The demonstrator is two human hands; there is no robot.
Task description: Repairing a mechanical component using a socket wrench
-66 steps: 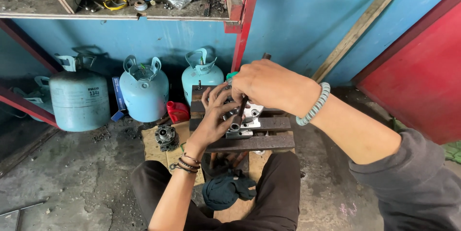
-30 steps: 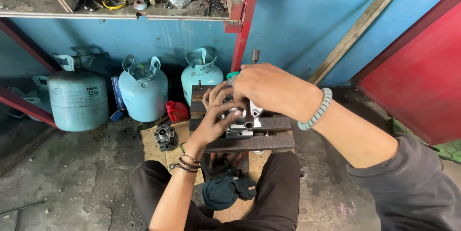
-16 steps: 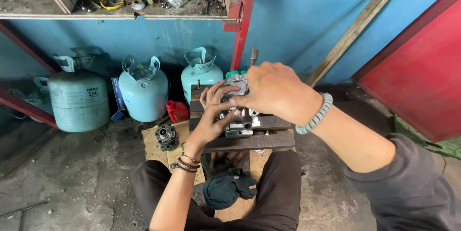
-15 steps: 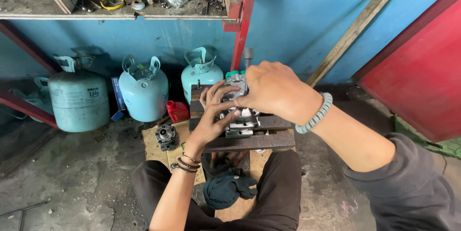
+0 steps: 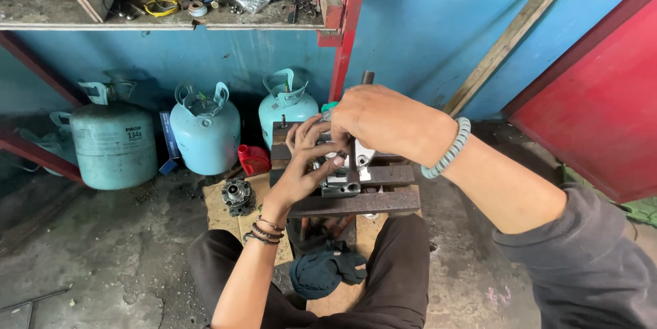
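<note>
A silvery metal machine part (image 5: pixel 342 177) rests on a dark slatted wooden stand (image 5: pixel 363 200) between my knees. My left hand (image 5: pixel 306 159) grips the part from the left, fingers curled on it. From above, my right hand (image 5: pixel 383 120) closes around a dark upright tool (image 5: pixel 367 77) whose handle sticks out over my knuckles; its lower shaft runs down onto the part. What the tool's tip touches is hidden by my fingers.
Three pale blue-green gas cylinders (image 5: pixel 204 129) stand against the blue wall. A small round metal component (image 5: pixel 237 193) lies on cardboard, a red container (image 5: pixel 254 159) behind it. A dark rag (image 5: pixel 325 271) sits between my legs. A cluttered shelf (image 5: pixel 171 1) hangs above; a red panel (image 5: pixel 602 110) stands at right.
My right hand has lifted slightly and shifted back over the part, and the tool's handle has come upright above my knuckles. My left hand has stayed on the part.
</note>
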